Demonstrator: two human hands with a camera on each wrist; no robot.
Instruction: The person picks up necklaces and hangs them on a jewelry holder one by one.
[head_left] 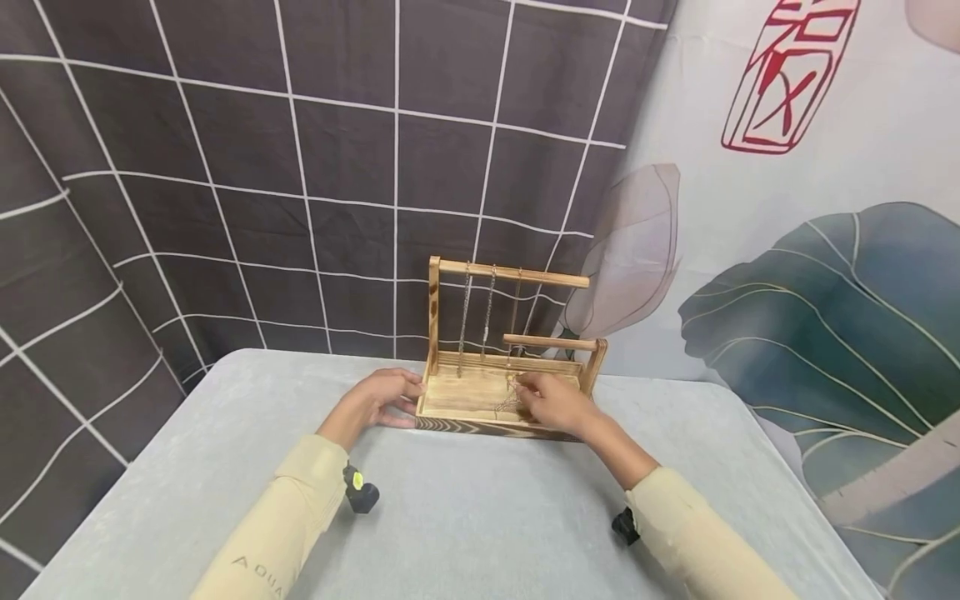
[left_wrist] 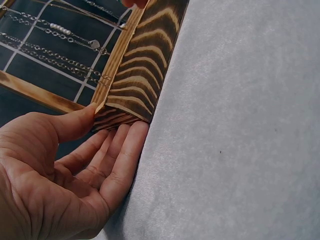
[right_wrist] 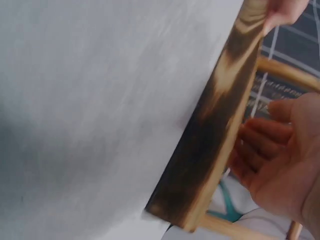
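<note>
A wooden jewelry stand [head_left: 480, 425] has a shallow tray, a tall left post with a long bar, and a short right post with a lower bar. My left hand [head_left: 386, 397] grips its left end, thumb on the rim and fingers against the end wall, plainly seen in the left wrist view. Over the right part of the tray, my right hand [head_left: 555, 402] holds a thin chain necklace [head_left: 507, 406] at its curled fingers; part of the chain droops onto the tray floor. The exact grip is hidden.
Several chain necklaces [head_left: 463, 321] hang from the long upper bar [head_left: 555, 277]. The lower bar [head_left: 551, 342] crosses just above my right hand. The stand sits on a pale cloth-covered table [head_left: 465, 517], before a dark gridded curtain [head_left: 337, 150].
</note>
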